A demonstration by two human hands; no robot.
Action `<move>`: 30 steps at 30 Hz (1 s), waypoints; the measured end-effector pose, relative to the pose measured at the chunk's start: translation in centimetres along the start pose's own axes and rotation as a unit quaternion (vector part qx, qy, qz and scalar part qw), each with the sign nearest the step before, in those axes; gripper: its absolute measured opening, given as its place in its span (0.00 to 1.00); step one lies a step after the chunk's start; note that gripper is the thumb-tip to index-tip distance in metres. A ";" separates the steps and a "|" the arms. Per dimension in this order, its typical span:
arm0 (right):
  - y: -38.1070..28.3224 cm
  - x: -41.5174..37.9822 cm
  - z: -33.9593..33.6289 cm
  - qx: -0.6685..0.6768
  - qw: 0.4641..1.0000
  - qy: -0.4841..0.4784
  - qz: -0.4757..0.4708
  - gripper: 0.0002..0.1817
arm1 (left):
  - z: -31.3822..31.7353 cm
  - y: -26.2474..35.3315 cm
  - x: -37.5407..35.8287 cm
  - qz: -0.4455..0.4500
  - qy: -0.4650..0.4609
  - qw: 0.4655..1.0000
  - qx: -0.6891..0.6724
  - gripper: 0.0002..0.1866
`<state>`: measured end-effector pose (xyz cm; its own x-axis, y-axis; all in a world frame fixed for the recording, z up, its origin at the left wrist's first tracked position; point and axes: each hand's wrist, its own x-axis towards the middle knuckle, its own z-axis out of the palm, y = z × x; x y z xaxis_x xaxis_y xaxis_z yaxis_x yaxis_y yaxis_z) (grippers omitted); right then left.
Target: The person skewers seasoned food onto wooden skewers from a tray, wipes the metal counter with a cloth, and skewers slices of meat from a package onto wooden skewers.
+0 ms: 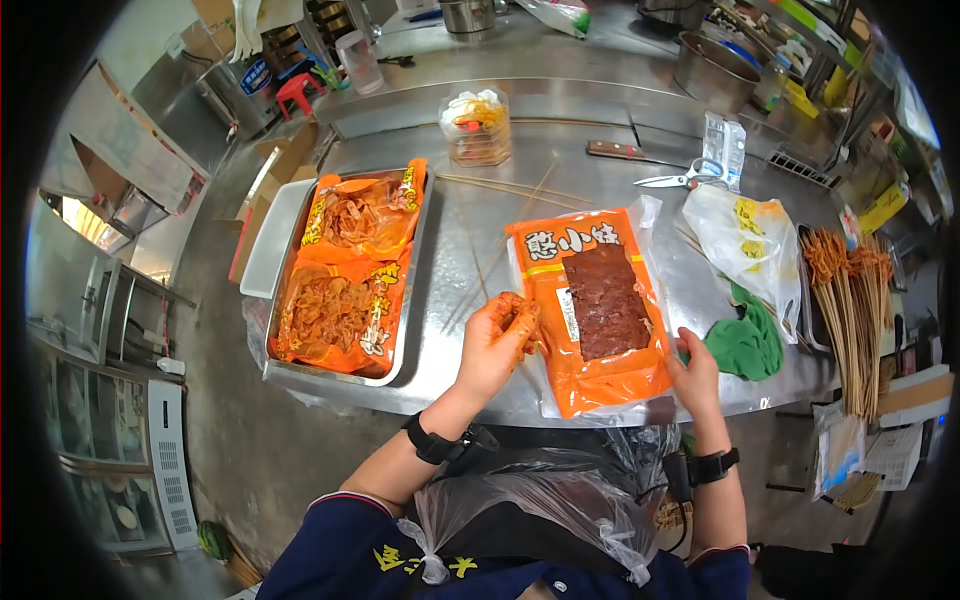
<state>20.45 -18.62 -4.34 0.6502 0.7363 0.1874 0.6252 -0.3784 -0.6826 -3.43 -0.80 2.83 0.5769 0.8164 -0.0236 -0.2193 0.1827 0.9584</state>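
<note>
Over the left edge of an orange food packet (549,375), my left hand (498,345) is closed, its fingertips pinched together and smeared with reddish sauce. What lies between them, if anything, is hidden. My right hand (696,374) is at the packet's lower right edge, thumb and fingers slightly apart, apparently touching the film. A dark red-brown slab of food (606,303) rests flat on the packet. Thin wooden skewers (515,190) lie scattered beyond my left hand. To the left, a metal tray (420,268) holds two orange bags of reddish shredded food (335,310).
A clear tub (476,140) stands at the back. Scissors (690,176) and a wooden-handled knife (622,151) lie back right. Nearer are a white plastic bag (745,245) and a green cloth (747,345). Bundled skewers of food (848,320) stand far right; a white container (273,240) is behind the tray.
</note>
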 end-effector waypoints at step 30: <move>17.4 -25.6 -13.4 -0.050 0.891 0.167 0.420 0.11 | 5.7 -3.2 1.6 0.093 -0.209 0.651 0.724 0.28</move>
<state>20.44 -51.57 -11.53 0.9885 -0.0318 -0.1482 -0.1177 -0.7773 -0.6180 2.66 -3.24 1.33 0.8761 0.4754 -0.0800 0.4812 -0.8524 0.2045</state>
